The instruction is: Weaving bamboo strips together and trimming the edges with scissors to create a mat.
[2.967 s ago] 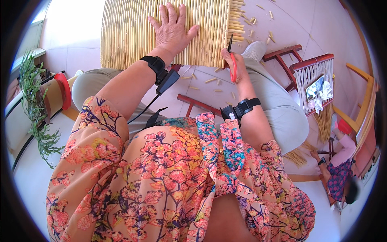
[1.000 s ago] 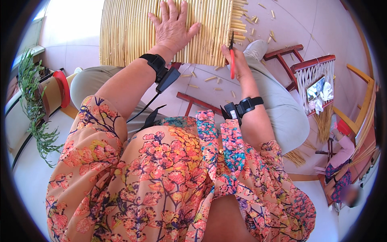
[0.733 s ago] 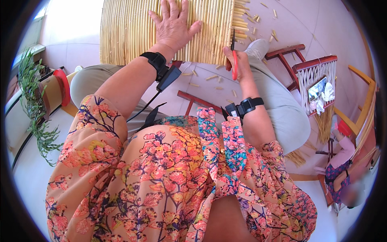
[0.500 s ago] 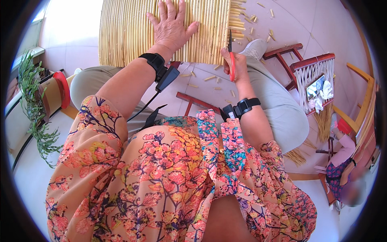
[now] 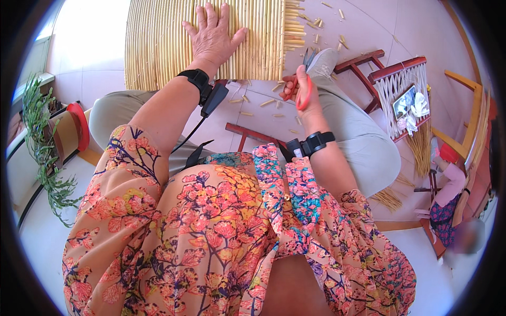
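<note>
A mat of pale yellow reed stalks [image 5: 158, 47], bound side by side, spans the top of the view. My left hand [image 5: 213, 42] lies flat on it with fingers spread. Just off the mat's near right corner, my right hand [image 5: 303, 92] grips a pair of red-handled scissors [image 5: 304, 97]. The dark blades point away from me and stand slightly apart, with nothing visible between them. Uneven stalk ends [image 5: 294, 31] stick out past the mat's right edge.
Cut stalk pieces [image 5: 316, 23] litter the tiled floor. On the right stands a red wooden stool [image 5: 392, 73] with a woven cord seat, bearing a phone [image 5: 404, 101] and crumpled tissue [image 5: 419, 105]. Behind it are a bundle of stalks [image 5: 420, 152] and another person [image 5: 448, 200]. A plant [image 5: 45, 137] hangs at left.
My right hand has drawn the scissors away from the mat's edge, and the blades have parted. In view, the mat sits slightly farther left; my left hand stays flat on it.
</note>
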`<act>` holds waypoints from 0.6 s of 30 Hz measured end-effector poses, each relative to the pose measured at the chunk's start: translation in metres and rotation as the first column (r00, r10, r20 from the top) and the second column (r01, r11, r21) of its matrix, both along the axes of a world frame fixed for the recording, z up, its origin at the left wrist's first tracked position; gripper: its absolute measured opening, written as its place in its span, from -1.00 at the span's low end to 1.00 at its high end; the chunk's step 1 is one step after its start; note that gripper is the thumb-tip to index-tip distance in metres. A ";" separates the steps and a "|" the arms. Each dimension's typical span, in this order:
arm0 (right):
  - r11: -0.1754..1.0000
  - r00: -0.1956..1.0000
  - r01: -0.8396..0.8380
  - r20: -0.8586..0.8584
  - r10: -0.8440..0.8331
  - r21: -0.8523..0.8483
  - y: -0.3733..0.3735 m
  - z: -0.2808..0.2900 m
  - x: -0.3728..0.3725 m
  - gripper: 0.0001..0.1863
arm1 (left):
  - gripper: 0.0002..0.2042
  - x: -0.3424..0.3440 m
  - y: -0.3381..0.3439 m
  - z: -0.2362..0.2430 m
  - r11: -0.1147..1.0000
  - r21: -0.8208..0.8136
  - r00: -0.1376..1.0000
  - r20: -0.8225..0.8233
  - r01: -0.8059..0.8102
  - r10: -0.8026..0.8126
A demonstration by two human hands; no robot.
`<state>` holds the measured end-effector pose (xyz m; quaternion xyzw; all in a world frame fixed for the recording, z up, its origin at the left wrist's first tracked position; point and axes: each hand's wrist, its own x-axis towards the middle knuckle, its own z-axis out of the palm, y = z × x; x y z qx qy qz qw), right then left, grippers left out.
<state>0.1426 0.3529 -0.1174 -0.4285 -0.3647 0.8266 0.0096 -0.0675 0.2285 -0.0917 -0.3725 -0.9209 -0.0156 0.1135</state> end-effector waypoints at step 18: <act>0.817 0.924 -0.359 0.295 0.243 0.451 -0.011 0.013 0.001 -0.40 | -0.29 -0.002 0.000 -0.006 0.999 -0.014 0.999 -0.001 -0.039 0.039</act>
